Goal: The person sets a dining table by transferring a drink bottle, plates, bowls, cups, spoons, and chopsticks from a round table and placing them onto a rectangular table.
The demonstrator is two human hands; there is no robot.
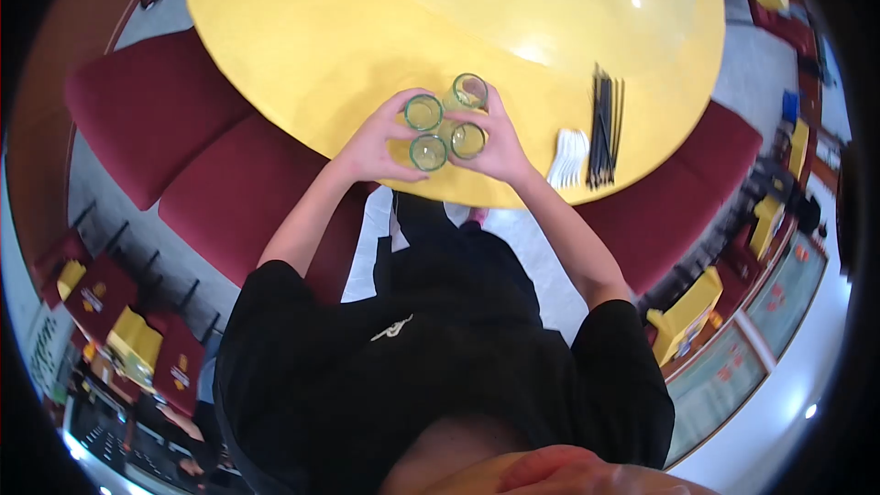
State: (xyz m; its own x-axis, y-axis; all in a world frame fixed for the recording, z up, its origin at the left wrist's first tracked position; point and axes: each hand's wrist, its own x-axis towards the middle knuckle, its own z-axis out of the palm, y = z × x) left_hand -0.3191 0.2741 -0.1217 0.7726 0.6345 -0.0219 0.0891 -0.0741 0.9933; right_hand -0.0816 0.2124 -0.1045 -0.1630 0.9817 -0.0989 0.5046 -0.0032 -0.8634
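My left hand [374, 142] is closed around two clear drinking glasses with greenish rims, an upper glass [423, 113] and a lower glass [428, 154]. Two similar glasses are in my right hand [500, 145]: one farther glass [469, 92] and one nearer glass [467, 141]. All of them stand close together, mouths toward me, at the near edge of the yellow round table [321, 27]. Whether their bases touch the tabletop I cannot tell.
Right of my right hand lie several white spoons [569, 158] and a bundle of dark chopsticks [602, 133]. A clear glass turntable [587, 0] covers the table's far middle. Dark red chairs [165, 119] flank me. Another person's arm [183, 422] shows at lower left.
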